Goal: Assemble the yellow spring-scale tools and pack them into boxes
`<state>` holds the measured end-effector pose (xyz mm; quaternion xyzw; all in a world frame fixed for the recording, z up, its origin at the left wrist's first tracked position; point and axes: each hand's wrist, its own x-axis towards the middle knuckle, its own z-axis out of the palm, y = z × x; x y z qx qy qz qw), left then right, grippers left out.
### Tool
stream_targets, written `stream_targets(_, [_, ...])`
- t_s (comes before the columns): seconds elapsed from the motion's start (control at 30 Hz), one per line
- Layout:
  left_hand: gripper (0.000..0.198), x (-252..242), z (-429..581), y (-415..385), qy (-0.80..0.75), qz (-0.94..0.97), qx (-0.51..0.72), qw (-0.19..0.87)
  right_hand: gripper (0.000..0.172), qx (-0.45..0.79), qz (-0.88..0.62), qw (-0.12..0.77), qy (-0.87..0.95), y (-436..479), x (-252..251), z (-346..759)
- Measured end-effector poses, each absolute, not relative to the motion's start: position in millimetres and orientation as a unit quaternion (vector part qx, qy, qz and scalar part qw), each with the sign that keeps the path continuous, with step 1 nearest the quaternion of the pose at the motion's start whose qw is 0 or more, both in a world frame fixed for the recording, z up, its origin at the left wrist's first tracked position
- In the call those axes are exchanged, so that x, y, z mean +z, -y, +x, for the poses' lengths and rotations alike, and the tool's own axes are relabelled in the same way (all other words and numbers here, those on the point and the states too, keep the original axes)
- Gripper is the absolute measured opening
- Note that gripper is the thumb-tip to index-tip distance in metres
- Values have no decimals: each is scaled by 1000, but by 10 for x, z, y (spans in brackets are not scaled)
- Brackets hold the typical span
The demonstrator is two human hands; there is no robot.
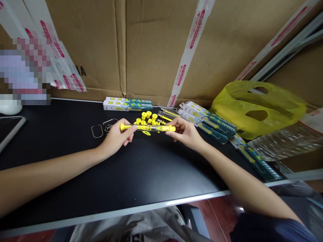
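Observation:
Between both hands lies a clear tubular spring scale [153, 128] with yellow ends, held level above the black table. My left hand [120, 132] is closed around its left end, thumb along the tube. Fingers of my right hand [183, 131] pinch the yellow cap at the other end. Just behind the tube are several small yellow caps [144, 116] and a flat yellow piece [146, 133], partly hidden by it. More clear tubes with yellow parts [165, 116] lie beyond my right hand. Bent metal wire hooks [97, 131] rest left of my left hand.
Printed boxes [127, 104] lie at the back, and more boxes [207, 117] are stacked at the right. Beyond them sit a yellow plastic bag [254, 114] and clear plastic bottles [282, 141]. A tablet-like device [10, 129] lies far left. Cardboard [151, 50] stands behind the table.

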<state>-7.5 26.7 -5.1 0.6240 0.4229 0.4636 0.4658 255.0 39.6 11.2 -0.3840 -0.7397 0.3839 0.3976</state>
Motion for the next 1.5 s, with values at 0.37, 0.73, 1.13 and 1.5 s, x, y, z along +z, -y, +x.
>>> stream_targets(0.37, [26, -51, -75, -269, -423, 622, 465, 468, 38, 370, -384, 400, 746, -395, 102, 2545])
stream_targets(0.73, [26, -54, -80, -263, -423, 617, 467, 471, 38, 378, -386, 400, 740, -393, 99, 2537])
stream_targets(1.13, [25, -69, -74, -277, -416, 621, 470, 470, 37, 375, -386, 400, 742, -389, 94, 2533])
stream_targets(1.5, [25, -62, -78, -278, -419, 620, 468, 469, 37, 373, -385, 399, 744, -393, 85, 2534])
